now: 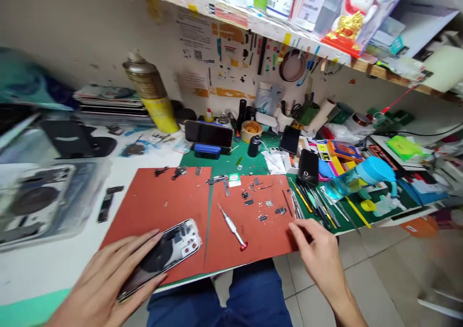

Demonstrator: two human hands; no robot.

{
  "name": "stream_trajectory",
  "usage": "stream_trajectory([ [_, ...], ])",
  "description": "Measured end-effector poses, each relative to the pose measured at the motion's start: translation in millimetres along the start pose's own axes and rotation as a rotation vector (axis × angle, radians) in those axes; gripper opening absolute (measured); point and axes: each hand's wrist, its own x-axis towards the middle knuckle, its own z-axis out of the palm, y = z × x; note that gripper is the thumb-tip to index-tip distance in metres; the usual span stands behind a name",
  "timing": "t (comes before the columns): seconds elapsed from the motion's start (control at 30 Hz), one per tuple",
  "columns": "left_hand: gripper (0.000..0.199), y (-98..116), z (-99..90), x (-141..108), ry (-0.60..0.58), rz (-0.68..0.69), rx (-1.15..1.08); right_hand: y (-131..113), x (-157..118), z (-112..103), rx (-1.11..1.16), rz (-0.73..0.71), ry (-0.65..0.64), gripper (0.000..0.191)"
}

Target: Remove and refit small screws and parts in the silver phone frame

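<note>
My left hand (112,274) grips an opened phone housing (173,245) at the lower left of a red mat (155,197). Its camera holes face up at the far end, and a dark round patch covers its middle. At the mat's right edge, my right hand (318,250) has thumb and forefinger pinched together beside the tweezers (297,205). Whatever may be between those fingertips is too small to make out. Between the hands lies a silver screwdriver (233,228) with a red cap. Small phone parts (249,202) and screws are scattered behind it.
Several pens and hand tools (321,206) lie right of the mat, near a blue water bottle (358,177). A phone (210,134) leans on a blue stand at the back. A spray can (152,93) stands by the wall, under a loaded shelf (253,16).
</note>
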Motion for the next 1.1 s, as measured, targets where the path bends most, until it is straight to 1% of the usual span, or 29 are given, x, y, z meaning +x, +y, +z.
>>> stream_trajectory([
  [0.03,0.066,2.6,-1.6,0.8,0.042,0.055,0.01,-15.1,-3.9,10.7,0.025,-0.067,-0.037,0.03],
  [0.07,0.066,4.1,-3.1,1.3,0.046,0.066,0.022,-30.0,-7.5,22.9,0.04,-0.129,-0.064,0.028],
  [0.13,0.066,5.6,-5.9,1.0,0.058,0.077,0.025,-56.4,-12.3,49.6,0.028,-0.211,-0.072,0.028],
  [0.17,0.066,6.4,-7.4,0.5,0.035,0.072,0.028,-66.6,-13.5,62.6,0.011,-0.238,-0.061,0.029],
  [0.23,0.064,9.2,-10.3,-0.8,0.013,0.057,0.031,-80.3,-14.0,84.7,-0.027,-0.272,-0.026,0.031],
  [0.3,0.06,12.9,-12.1,-1.7,0.003,0.052,0.023,-85.5,-13.6,98.1,-0.047,-0.293,0.01,0.035],
  [0.37,0.058,16.1,-11.8,-2.0,0.008,0.033,0.017,-85.2,-13.1,100.9,-0.052,-0.31,0.04,0.035],
  [0.43,0.057,18.2,-9.5,-2.0,0.026,0.019,0.019,-83.7,-11.1,93.8,-0.004,-0.316,0.072,0.031],
  [0.47,0.057,18.8,-8.0,-2.0,0.034,0.015,0.024,-83.7,-8.7,87.7,0.049,-0.292,0.093,0.029],
  [0.5,0.058,19.3,-6.4,-2.1,0.039,0.013,0.03,-84.8,-4.9,80.9,0.152,-0.229,0.11,0.027],
  [0.57,0.06,20.2,-3.8,-2.1,0.041,0.004,0.045,-90.5,6.9,68.4,0.377,0.008,0.141,0.026],
  [0.6,0.061,20.7,-3.0,-2.0,0.038,-0.003,0.053,-95.2,14.6,64.3,0.486,0.102,0.152,0.028],
  [0.67,0.064,21.9,-2.5,-1.4,0.026,-0.027,0.057,-106.9,31.7,62.6,0.656,0.19,0.169,0.03],
  [0.73,0.068,23.0,-3.2,-0.7,0.015,-0.057,0.032,-119.9,47.1,69.6,0.716,0.21,0.18,0.031],
  [0.83,0.072,23.6,-4.3,-0.4,0.009,-0.097,-0.032,-135.1,60.2,89.7,0.707,0.218,0.173,0.036],
  [0.93,0.07,22.7,-4.0,-1.5,0.018,-0.096,-0.053,-139.2,61.7,108.0,0.749,0.208,0.052,0.038],
  [0.97,0.069,22.3,-3.5,-2.1,0.022,-0.091,-0.048,-138.6,61.1,111.8,0.744,0.204,0.009,0.042],
  [1.0,0.068,21.9,-2.9,-2.6,0.027,-0.085,-0.041,-137.4,60.6,114.3,0.727,0.2,-0.008,0.047],
  [1.03,0.067,21.7,-2.3,-3.1,0.032,-0.078,-0.034,-136.3,60.4,115.8,0.707,0.195,0.003,0.052],
  [1.1,0.062,21.6,-1.1,-3.9,0.052,-0.058,-0.017,-135.0,61.5,117.1,0.686,0.184,0.064,0.059],
])
